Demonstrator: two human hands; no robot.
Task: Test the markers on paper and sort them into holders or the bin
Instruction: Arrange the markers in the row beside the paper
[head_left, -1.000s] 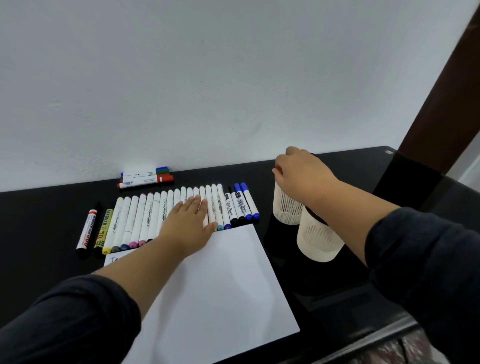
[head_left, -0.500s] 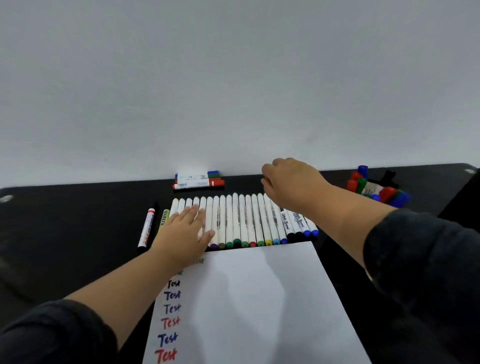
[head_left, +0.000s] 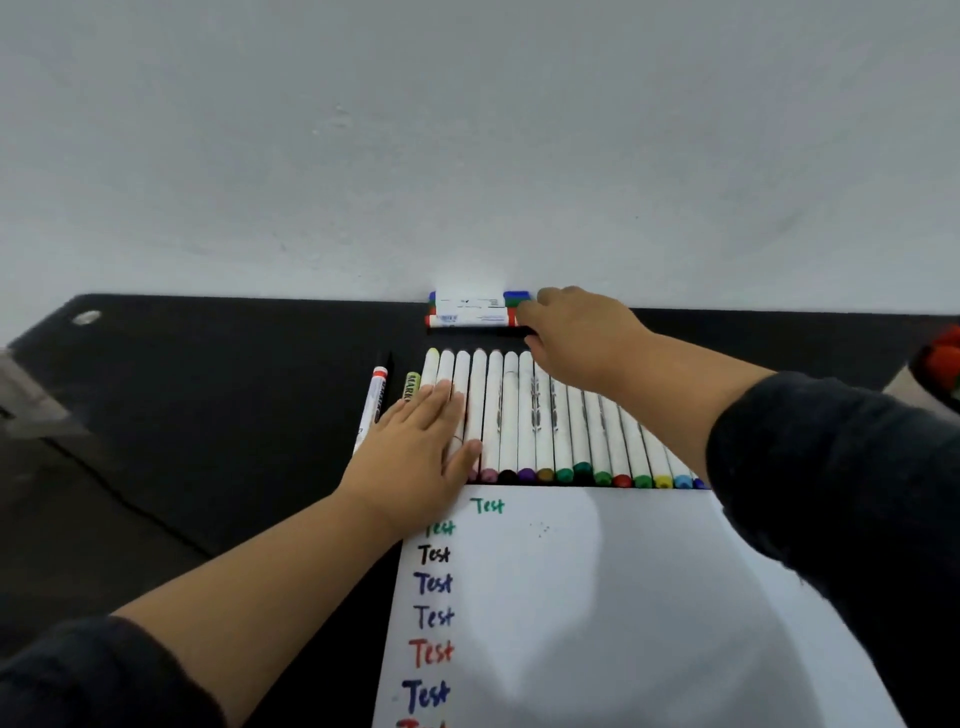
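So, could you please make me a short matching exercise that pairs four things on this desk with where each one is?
Things:
1. left hand
2. right hand
3. sheet of paper
4. red-capped marker

Places:
A. alone, left of the row of white markers
B. nearest the camera, with "Test" written down its left edge
C. flat on the left end of the row
D. at the marker pack by the wall

Pairs: 1-C, 2-D, 3-B, 4-A
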